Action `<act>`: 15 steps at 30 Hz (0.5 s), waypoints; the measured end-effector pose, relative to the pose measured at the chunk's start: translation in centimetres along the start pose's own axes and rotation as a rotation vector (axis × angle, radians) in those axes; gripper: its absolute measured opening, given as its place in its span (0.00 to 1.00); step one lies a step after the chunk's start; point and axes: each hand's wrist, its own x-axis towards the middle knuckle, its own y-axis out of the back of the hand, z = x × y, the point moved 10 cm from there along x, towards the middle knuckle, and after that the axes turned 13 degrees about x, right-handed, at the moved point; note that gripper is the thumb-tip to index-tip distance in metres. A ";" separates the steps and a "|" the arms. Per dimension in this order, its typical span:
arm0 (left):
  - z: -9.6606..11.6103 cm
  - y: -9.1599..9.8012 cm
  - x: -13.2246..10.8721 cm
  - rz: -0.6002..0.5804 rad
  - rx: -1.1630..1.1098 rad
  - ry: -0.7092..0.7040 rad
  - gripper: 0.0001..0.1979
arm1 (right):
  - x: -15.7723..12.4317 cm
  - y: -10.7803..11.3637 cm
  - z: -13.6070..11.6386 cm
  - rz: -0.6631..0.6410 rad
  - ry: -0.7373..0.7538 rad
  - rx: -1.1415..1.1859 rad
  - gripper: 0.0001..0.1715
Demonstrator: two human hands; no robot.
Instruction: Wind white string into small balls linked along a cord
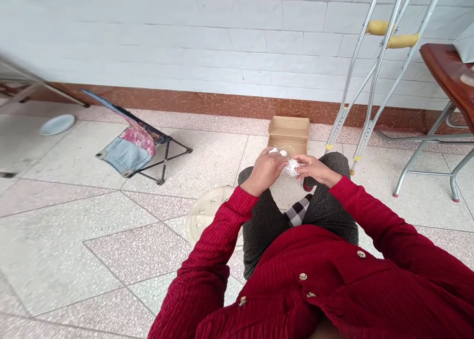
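Observation:
Above my knees, both hands meet at a fluffy white yarn pom-pom [292, 168]. My left hand [265, 170] is closed at its left side, thumb and fingers drawn together; its fingertips are partly hidden. From the right, my right hand [313, 170] pinches the pom-pom between thumb and fingers. Just beyond my hands, an open cardboard box [289, 127] lies on the floor with its lid tipped back. A small white ball [283, 153] and a loop of pale string [286, 147] show in front of the box; whether they rest in it I cannot tell.
A folding chair [128, 151] and a pale round plate [57, 125] are on the floor to the left. A cream round object with holes [196, 220] sits beside my left knee. Crutches [374, 82] lean on the wall, beside a brown-topped table [440, 67].

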 end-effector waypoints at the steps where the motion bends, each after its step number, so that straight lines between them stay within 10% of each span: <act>1: -0.1 0.3 0.2 0.014 -0.032 -0.009 0.12 | -0.6 -0.7 0.1 -0.043 -0.037 0.075 0.28; 6: -1.8 0.3 0.4 0.100 -0.289 0.091 0.14 | -2.4 -3.3 -1.8 -0.166 -0.062 0.228 0.28; 15: -1.9 -5.4 -1.4 -0.020 -0.591 0.305 0.18 | -1.5 -3.6 -8.0 -0.076 0.192 0.217 0.29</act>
